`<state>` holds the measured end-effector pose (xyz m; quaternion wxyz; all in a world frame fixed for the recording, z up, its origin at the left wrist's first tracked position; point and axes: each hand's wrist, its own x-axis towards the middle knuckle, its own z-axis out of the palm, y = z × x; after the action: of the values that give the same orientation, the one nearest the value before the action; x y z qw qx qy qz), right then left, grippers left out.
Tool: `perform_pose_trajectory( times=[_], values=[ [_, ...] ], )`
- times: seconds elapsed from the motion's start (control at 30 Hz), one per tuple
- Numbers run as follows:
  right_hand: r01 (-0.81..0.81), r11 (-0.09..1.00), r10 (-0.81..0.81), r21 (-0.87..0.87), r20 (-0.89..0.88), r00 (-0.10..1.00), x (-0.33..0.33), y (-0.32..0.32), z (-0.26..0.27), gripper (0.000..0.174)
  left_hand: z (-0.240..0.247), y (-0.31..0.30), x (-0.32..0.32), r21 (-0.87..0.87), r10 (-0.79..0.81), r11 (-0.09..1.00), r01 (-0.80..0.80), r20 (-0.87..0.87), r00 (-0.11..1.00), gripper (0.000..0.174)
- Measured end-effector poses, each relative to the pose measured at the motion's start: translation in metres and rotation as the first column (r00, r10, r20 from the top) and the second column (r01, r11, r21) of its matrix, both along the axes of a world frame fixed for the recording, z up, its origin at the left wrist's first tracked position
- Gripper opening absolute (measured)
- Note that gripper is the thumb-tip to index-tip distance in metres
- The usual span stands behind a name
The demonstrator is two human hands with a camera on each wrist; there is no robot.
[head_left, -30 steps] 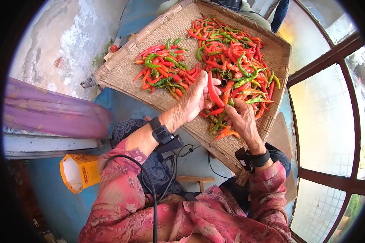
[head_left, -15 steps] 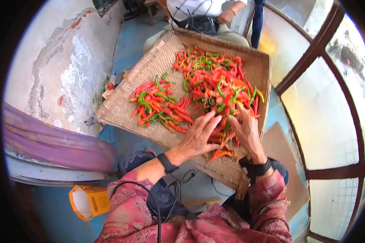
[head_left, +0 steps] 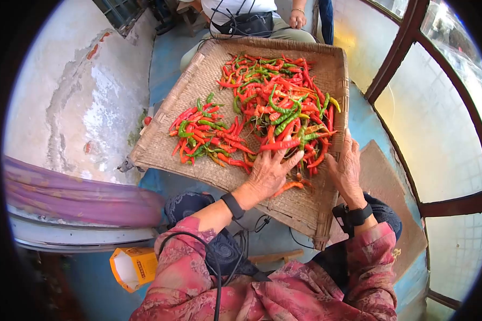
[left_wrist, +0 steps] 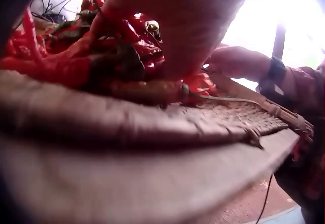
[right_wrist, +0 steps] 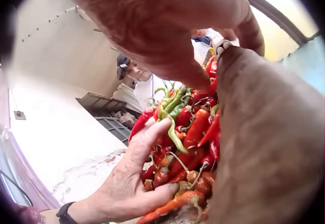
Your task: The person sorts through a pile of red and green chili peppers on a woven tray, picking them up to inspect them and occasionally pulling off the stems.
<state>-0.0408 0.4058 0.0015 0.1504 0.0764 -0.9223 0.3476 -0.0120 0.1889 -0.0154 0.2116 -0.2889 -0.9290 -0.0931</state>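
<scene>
My left hand (head_left: 268, 175) rests at the near edge of the large heap of red and green chili peppers (head_left: 284, 101), its fingers spread. Across its fingertips lies a long red chili (head_left: 280, 144). In the right wrist view the same hand's thumb and index finger stretch along the peppers. My right hand (head_left: 348, 170) holds the right rim of the woven tray (head_left: 326, 208), thumb on the inner side and fingers over the outside. Left of the heap is a smaller group of chilies (head_left: 203, 134). An orange chili (head_left: 288, 188) lies near my left thumb.
Another person (head_left: 245, 10) sits behind the far rim with a black waist bag (head_left: 249, 25). Framed windows (head_left: 434, 139) stand on the right, a purple curtain (head_left: 85, 192) on the left. A yellow box (head_left: 139, 267) sits on the floor. A black cable (head_left: 218, 283) crosses my sleeve.
A second ago my left hand held up a red chili and my right fingers worked at a green one. Now the left lies on the heap's edge, and the right has moved to the rim.
</scene>
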Motion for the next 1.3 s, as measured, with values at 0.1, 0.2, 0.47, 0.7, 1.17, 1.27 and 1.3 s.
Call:
perform_pose_trajectory(
  times=[0.1, 0.2, 0.47, 0.7, 1.17, 1.27, 1.3],
  values=[
    [-0.062, 0.956, 0.103, -0.286, 0.129, 0.986, -0.004, 0.004, -0.031, 0.086, 0.011, 0.015, -0.015, -0.075, 0.062, 0.995, -0.062, 0.006, 0.998, 0.07],
    [-0.072, 0.962, 0.133, -0.264, 0.223, 0.966, -0.005, 0.009, -0.029, 0.085, 0.009, 0.023, -0.033, -0.082, 0.139, 0.987, -0.135, 0.042, 0.989, 0.075],
    [-0.304, 0.936, 0.32, -0.175, 0.071, 0.945, -0.028, 0.022, -0.052, 0.079, -0.043, 0.053, -0.061, -0.386, 0.43, 0.805, -0.45, -0.144, 0.891, 0.037],
    [-0.12, 0.979, 0.156, -0.167, 0.222, 0.963, -0.024, 0.019, -0.046, 0.077, -0.019, 0.055, -0.045, -0.312, 0.495, 0.822, -0.476, -0.021, 0.869, 0.045],
    [-0.489, -0.21, 0.796, 0.847, 0.438, 0.418, 0.134, -0.346, -0.222, 0.084, -0.028, 0.059, -0.047, -0.083, 0.542, 0.835, -0.543, -0.037, 0.839, 0.028],
    [-0.301, -0.371, 0.795, 0.879, 0.468, 0.386, 0.149, -0.378, -0.236, 0.082, -0.03, 0.057, -0.048, -0.067, 0.531, 0.844, -0.532, -0.038, 0.847, 0.026],
    [-0.261, -0.394, 0.798, 0.881, 0.469, 0.379, 0.153, -0.386, -0.242, 0.081, -0.031, 0.057, -0.048, -0.065, 0.529, 0.846, -0.53, -0.036, 0.848, 0.025]
  ],
)
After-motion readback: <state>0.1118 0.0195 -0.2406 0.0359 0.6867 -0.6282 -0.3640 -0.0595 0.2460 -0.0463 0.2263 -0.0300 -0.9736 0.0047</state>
